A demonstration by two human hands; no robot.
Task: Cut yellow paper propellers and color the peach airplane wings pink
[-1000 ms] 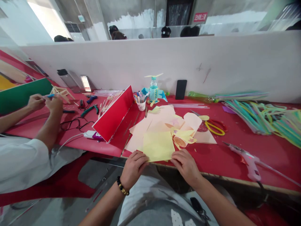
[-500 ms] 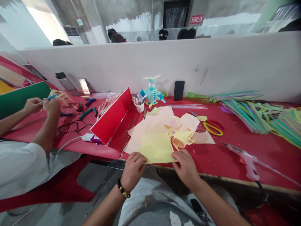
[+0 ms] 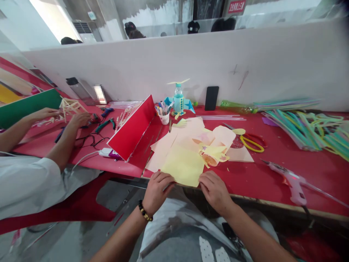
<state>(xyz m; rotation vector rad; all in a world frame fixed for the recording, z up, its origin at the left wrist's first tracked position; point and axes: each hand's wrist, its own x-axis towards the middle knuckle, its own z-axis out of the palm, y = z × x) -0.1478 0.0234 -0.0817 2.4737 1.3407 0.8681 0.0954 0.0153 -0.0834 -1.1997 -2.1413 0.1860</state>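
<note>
Head view: we list one pale yellow paper sheet [image 3: 182, 165] on the red worktop [image 3: 275, 182], lying over pink paper sheets [image 3: 166, 151]. Left hand [image 3: 157, 193] and right hand [image 3: 215, 192] sit at its near edge, fingers [image 3: 167, 181] curled; we cannot tell whether they grip it. Yellow-handled scissors [image 3: 252, 143] lie partly hidden beneath paper.

Place: craft workshop | Shown by: long red worktop [image 3: 297, 160] | hot glue gun [image 3: 290, 183] | bundled plastic straws [image 3: 308, 133] | coloured paper sheets [image 3: 182, 163] | yellow-handled scissors [image 3: 252, 143]
</note>
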